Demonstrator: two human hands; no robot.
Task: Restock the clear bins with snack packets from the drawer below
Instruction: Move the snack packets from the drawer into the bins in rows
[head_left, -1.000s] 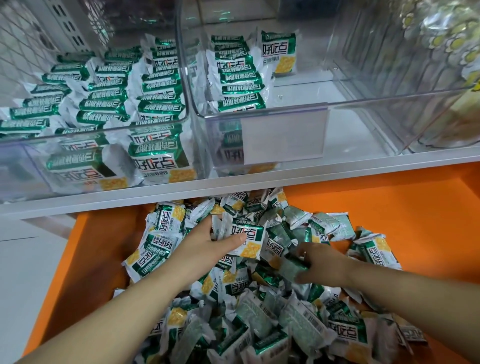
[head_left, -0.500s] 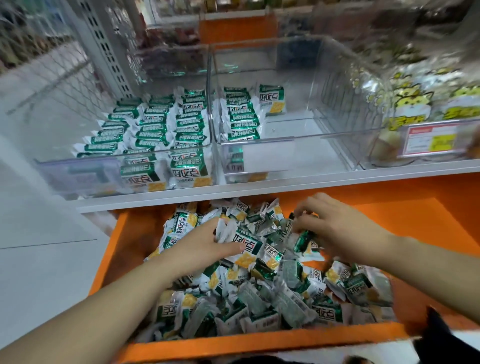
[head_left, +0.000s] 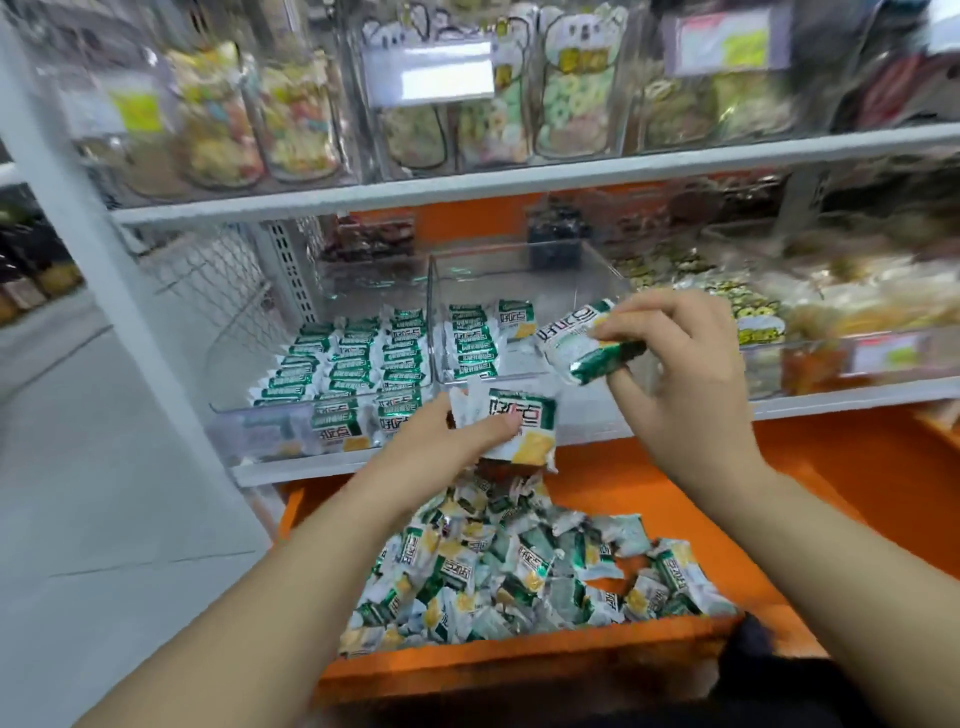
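Right hand (head_left: 680, 364) is pinching a snack packet (head_left: 582, 338) between thumb and fingertips, the clear bin (head_left: 550, 270) lying just beyond them. Left hand (head_left: 441, 441) is thumb-clamping a second packet (head_left: 524, 431), possibly two. Either light pinch is risking a slip into the drawer (head_left: 519, 660) beneath.

Glossy foil-like snack packets (head_left: 522, 426), clear smooth plastic bins (head_left: 524, 275), matt orange drawer (head_left: 519, 662)

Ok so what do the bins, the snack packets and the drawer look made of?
Bins: clear glossy hard plastic, probably acrylic; you see straight through, with glints on edges. Snack packets: thin shiny plastic film, crinkled, with crimped ends. Drawer: smooth orange, maybe painted metal or plastic; can't tell which.
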